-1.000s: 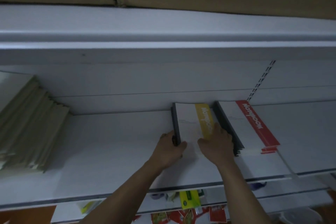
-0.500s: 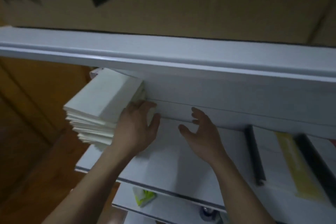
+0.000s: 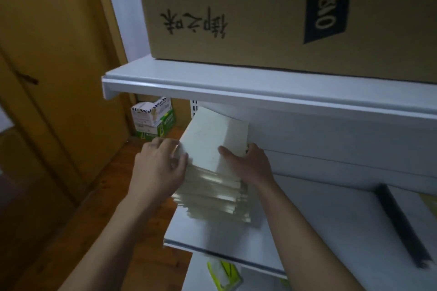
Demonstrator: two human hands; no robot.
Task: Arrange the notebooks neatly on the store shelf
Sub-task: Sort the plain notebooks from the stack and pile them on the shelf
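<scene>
A tall, slightly skewed stack of pale notebooks (image 3: pixel 214 149) sits at the left end of the white shelf (image 3: pixel 307 231). My left hand (image 3: pixel 158 170) presses against the stack's left side, fingers curled over its top corner. On the right side my right hand (image 3: pixel 248 164) grips it, thumb lying on the top cover. The two hands clamp the upper part of the stack between them. Another notebook with a dark spine (image 3: pixel 402 224) lies flat on the same shelf at the far right, partly cut off by the frame.
A large cardboard box (image 3: pixel 272 12) rests on the upper shelf (image 3: pixel 236 87) just above the stack. Small boxes (image 3: pixel 153 118) stand on the wooden floor behind the shelf's left end. A yellow-green packet (image 3: pixel 224 274) lies on the lower shelf.
My view swung left from the yellow and red notebooks to the pale stack. Both hands left the yellow notebook, reached left and closed on the stack's two sides.
</scene>
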